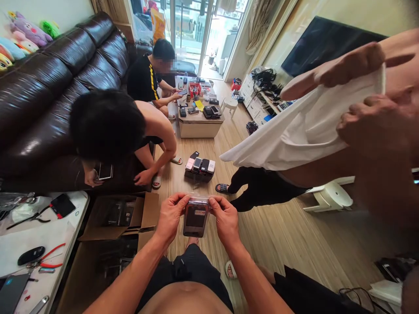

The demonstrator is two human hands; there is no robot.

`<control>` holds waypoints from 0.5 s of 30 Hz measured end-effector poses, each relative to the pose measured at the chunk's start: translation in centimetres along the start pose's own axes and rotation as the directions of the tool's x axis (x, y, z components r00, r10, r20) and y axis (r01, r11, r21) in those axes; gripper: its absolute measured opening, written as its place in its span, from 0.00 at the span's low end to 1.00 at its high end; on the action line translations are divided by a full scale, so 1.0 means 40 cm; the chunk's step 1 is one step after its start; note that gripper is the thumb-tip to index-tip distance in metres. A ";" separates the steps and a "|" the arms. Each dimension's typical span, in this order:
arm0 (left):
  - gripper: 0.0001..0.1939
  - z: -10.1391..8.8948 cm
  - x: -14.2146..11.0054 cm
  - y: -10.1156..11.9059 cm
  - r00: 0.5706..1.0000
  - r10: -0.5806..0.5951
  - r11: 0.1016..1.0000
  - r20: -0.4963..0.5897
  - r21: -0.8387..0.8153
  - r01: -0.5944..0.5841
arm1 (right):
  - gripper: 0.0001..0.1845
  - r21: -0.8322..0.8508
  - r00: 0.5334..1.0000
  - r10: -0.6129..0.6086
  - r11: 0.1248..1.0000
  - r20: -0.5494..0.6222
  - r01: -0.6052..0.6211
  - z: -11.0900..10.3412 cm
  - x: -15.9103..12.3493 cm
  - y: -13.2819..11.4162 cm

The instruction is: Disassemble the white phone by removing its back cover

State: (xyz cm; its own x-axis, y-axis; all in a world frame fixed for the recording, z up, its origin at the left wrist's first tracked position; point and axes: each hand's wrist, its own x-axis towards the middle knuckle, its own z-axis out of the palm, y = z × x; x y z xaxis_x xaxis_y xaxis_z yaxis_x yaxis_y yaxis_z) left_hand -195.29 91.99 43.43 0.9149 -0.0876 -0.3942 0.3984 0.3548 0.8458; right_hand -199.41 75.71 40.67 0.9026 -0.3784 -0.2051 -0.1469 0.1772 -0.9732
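Note:
A dark phone in a clear plastic bag (195,218) hangs in front of me above my lap. My left hand (170,216) pinches the bag's top left corner, fingers closed. My right hand (224,218) pinches the top right corner the same way. Both hands hold the bag upright between them. The phone's screen faces me and is dark.
A white table (39,244) at left carries red-handled pliers (52,257) and tools. Open cardboard boxes (121,216) stand below it. Phones lie on a black box (199,168) on the floor. Two people sit by the brown sofa (42,87); another person's hands hold a white cloth (310,126) at right.

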 end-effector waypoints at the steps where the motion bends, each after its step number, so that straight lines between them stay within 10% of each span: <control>1: 0.24 0.000 0.002 -0.001 1.000 -0.005 1.000 0.000 0.001 0.005 | 0.20 -0.001 1.000 0.001 1.000 0.004 -0.001 -0.001 0.000 0.000; 15: 0.21 0.000 0.004 -0.009 0.994 0.061 0.997 -0.089 0.049 -0.057 | 0.19 -0.131 0.998 -0.063 0.989 -0.008 0.061 0.001 -0.001 0.005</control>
State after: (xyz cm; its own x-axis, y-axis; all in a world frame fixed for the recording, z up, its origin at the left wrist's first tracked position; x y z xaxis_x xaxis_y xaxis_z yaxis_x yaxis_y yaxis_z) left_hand -195.27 91.84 43.07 0.9282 0.0172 -0.3717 0.3480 0.3132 0.8836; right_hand -199.44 75.79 40.50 0.9069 -0.3958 -0.1445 -0.1431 0.0332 -0.9892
